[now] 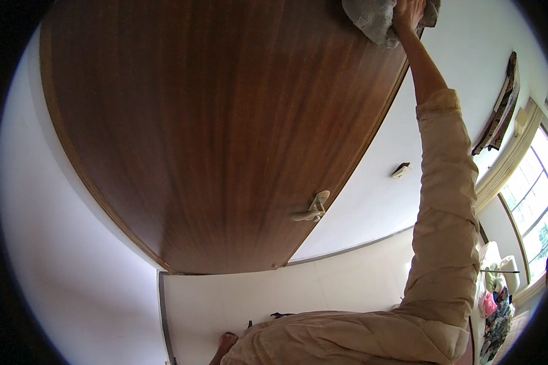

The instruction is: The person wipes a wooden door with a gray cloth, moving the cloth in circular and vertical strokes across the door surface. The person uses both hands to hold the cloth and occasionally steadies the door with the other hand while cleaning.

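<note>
High at the upper right, my right hand (409,16) presses a grey cloth (372,20) against the brown wooden door (210,127), near its upper right edge. Folds of the cloth stick out on both sides of the hand. The right arm is stretched up in a tan quilted sleeve. A small part of bare skin at the bottom, beside my jacket (329,337), may be my left hand (227,340); its fingers cannot be made out. Lower on the door, at its right edge, is a lever handle (318,207).
White walls (73,255) flank the wooden door frame. A wall switch (401,170) is right of the handle. Pale floor tiles (255,296) lie below. On the right are a dark wall hanging (500,107), a curtain (507,169), a barred window (532,196) and heaped clothes (497,315).
</note>
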A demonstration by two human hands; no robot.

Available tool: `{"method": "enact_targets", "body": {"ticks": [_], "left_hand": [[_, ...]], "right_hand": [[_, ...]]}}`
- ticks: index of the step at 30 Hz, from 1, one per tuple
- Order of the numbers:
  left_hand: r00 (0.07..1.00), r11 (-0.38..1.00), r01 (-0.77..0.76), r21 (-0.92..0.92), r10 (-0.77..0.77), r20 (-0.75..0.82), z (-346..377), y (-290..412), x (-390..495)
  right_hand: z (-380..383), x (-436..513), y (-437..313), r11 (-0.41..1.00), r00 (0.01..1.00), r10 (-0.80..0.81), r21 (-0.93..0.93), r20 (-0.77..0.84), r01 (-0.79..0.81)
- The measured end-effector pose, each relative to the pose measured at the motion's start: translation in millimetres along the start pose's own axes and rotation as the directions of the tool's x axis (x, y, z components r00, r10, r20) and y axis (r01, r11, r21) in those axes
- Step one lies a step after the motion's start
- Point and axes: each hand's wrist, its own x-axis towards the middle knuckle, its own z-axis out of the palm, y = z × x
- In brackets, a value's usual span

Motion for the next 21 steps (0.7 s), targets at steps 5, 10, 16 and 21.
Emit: {"method": "enact_targets", "body": {"ticks": [5,10,16,21], "left_hand": [[0.990,0.977,-0.096,0.192,0.113,-0.082,0,-2,-4],[0.992,0.991,0.127,-0.036,-0.126,0.008,-13,-20,7],[0.970,0.938,0.242,-0.248,-0.225,0.095,-31,-38,16],[0.704,0.467,0.699,-0.542,-0.582,0.407,-23,-22,13]], "right_hand": [[-18,-42,-40,0.999,0.999,0.016,0.046,0.030,-0.017],[-39,-72,-66,0.993,0.995,0.057,0.100,0.084,-0.066],[-67,-143,-86,0.976,0.992,0.032,0.209,0.121,-0.057],[-96,-200,-89,0.973,0.977,0.043,0.213,0.210,-0.089]]}}
